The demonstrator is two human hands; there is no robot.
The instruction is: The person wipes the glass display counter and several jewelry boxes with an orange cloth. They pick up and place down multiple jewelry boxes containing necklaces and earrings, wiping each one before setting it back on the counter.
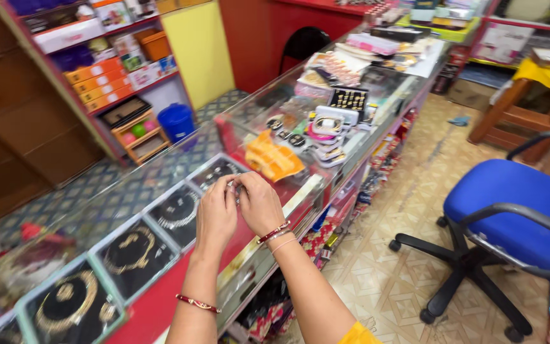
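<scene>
Left hand (pixel 216 213): raised over the glass surface (pixel 160 169), fingers curled narrow, tips pinching a small silvery piece (pixel 232 185); red bangle on the wrist.
Right hand (pixel 260 202): close against the left, at its 3 o'clock, fingers bent in on the same piece; red and pale bangles at the wrist.
Small piece: held between both hands' fingertips, mostly hidden; what it is I cannot tell.
Necklace trays (pixel 174 213): row lying flat on the surface, running from the hands toward 7 o'clock; silver sets near the hands, gold sets farther down.
Orange cloth (pixel 274 159): crumpled on the surface at 1 o'clock of the hands, near them.
Bangle boxes (pixel 329 130): stacked past the cloth, farther toward 1 o'clock.
Earring card (pixel 349 99): black, propped beyond the boxes.
Blue chair (pixel 510 210): on the tiled floor at 3 o'clock, well apart from the surface.
Blue bin (pixel 176 121): on the floor behind the surface, at 11 o'clock.
</scene>
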